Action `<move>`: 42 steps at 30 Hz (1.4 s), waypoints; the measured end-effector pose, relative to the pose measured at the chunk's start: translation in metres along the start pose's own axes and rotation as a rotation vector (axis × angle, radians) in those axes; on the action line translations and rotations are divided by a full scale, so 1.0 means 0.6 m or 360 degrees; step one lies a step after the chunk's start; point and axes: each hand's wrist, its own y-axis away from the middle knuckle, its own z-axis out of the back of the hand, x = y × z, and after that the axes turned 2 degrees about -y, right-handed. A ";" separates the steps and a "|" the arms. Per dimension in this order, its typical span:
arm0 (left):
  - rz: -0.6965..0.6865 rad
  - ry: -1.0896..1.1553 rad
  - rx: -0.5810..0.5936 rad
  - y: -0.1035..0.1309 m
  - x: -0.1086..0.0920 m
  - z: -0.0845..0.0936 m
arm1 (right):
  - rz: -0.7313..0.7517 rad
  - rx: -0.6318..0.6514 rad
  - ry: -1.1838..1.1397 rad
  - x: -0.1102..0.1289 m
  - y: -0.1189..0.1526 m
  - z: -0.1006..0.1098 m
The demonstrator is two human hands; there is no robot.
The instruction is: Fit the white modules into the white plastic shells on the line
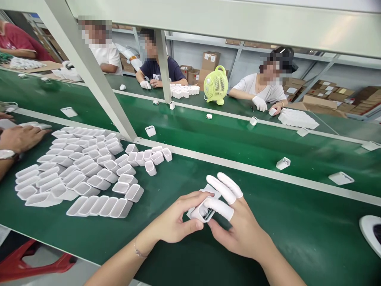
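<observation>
Just above the green bench, a small white plastic housing [195, 213] with an open end is between my two hands. My left hand [174, 222] is closed round its left side, thumb in front and fingers behind. On my right hand [238, 220], several fingers wear white finger cots. Its index finger bends into the housing's opening, and the thumb presses at the lower edge. A dark and metallic part shows inside the opening, too small to name. Behind the housing is a flat white piece [212, 192], partly hidden by the fingers.
Many open white housings [98, 180] stand bunched on the green bench [166, 262] to the left. A conveyor belt [238, 139] beyond a pale rail carries scattered white pieces. Co-workers sit opposite, near a yellow-green fan [216, 85]. Another person's hand [22, 137] rests at far left.
</observation>
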 end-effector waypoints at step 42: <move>-0.0424 0.0095 -0.0140 0.014 0.040 -0.026 | 0.0353 -0.0395 0.0158 0.028 0.011 -0.023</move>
